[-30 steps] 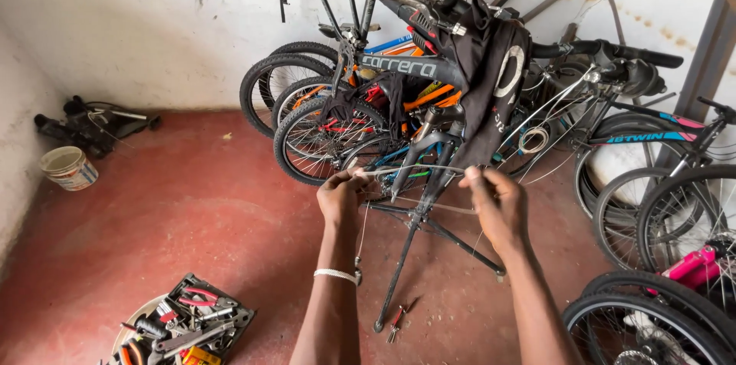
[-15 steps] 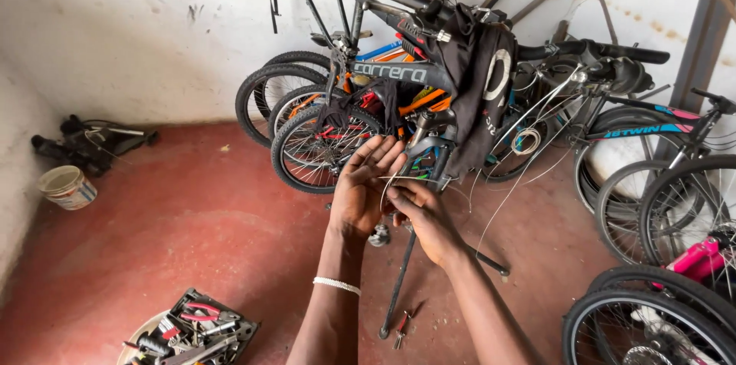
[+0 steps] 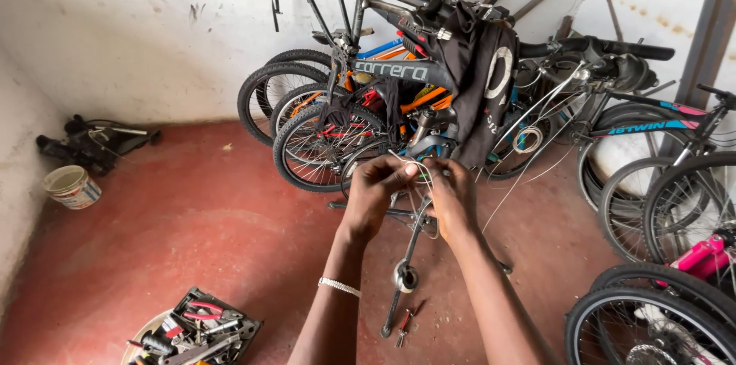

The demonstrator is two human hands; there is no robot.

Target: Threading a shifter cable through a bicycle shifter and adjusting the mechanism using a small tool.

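My left hand point(image 3: 377, 192) and my right hand point(image 3: 451, 195) are held close together at chest height, fingers pinched on a thin pale cable point(image 3: 420, 173) that loops between them and trails down. A silver bracelet point(image 3: 339, 286) sits on my left wrist. Below the hands a dark bike repair stand point(image 3: 406, 258) reaches to the red floor. Right behind the hands hangs a dark grey bicycle frame point(image 3: 399, 70) with a black garment point(image 3: 483, 81) draped over it.
Several bicycles and wheels point(image 3: 314, 143) lean against the back wall and fill the right side point(image 3: 667, 204). A tray of tools point(image 3: 201, 330) lies at lower left, red-handled pliers point(image 3: 404, 324) by the stand's foot, a white bucket point(image 3: 71, 186) at left.
My hands, first spread apart stretching the cable, have come together in front of me and now gather it between the fingers. The view has shifted slightly.
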